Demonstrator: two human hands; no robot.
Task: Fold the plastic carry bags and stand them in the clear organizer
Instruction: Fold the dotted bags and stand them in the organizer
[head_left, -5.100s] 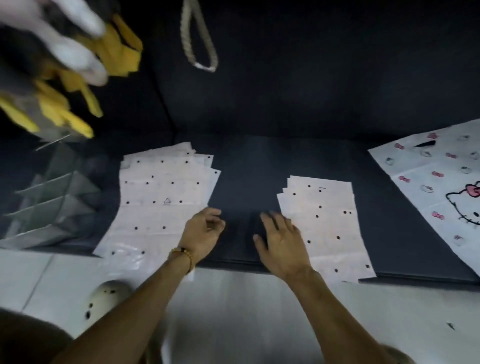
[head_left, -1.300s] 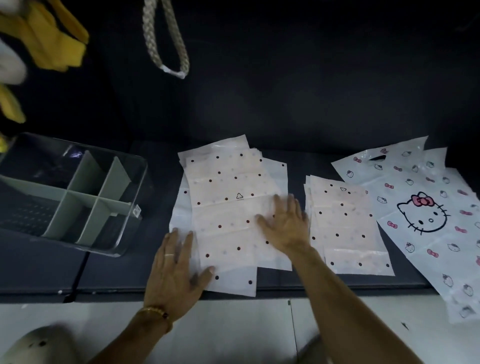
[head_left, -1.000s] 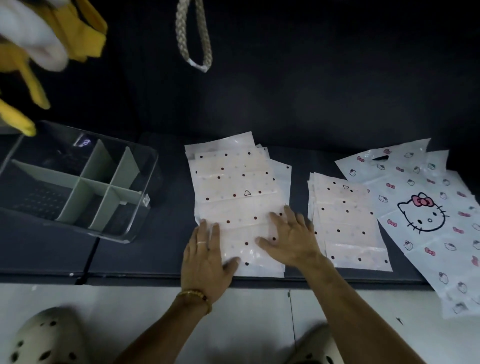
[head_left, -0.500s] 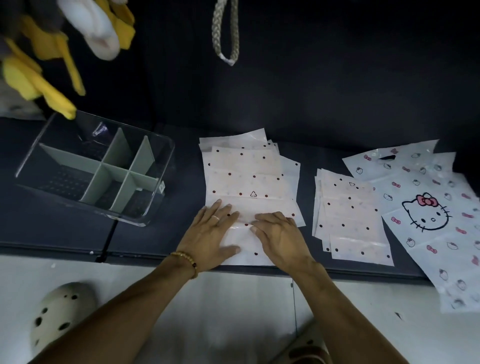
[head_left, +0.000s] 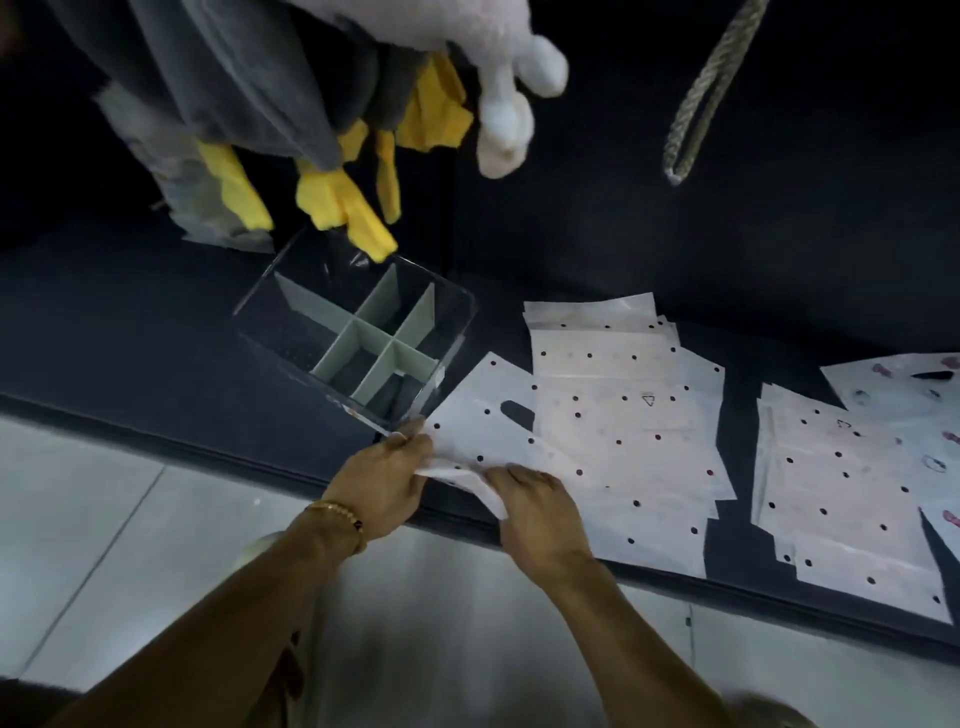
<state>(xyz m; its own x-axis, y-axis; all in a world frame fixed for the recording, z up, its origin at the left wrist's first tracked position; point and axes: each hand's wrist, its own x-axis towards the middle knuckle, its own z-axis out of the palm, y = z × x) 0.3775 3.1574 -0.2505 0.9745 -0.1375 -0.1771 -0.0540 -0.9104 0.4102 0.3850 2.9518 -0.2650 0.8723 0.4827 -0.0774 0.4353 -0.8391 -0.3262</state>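
Task barely begun: clear plastic organizer with grey dividers (head_left: 358, 348) empty, no bag folded. Left hand (head_left: 382, 480) and right hand (head_left: 535, 512) both pinching one white polka-dot plastic carry bag (head_left: 483, 436), now pulled leftward off the dotted stack (head_left: 623, 415), beside the organizer; half a second ago, palms flat there.

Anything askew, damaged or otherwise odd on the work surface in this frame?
Nothing damaged. One polka-dot bag lies skewed off the left stack, its corner against the clear organizer, but the left hand and right hand are pinching its near edge, so that seems deliberate. The organizer's compartments look empty.
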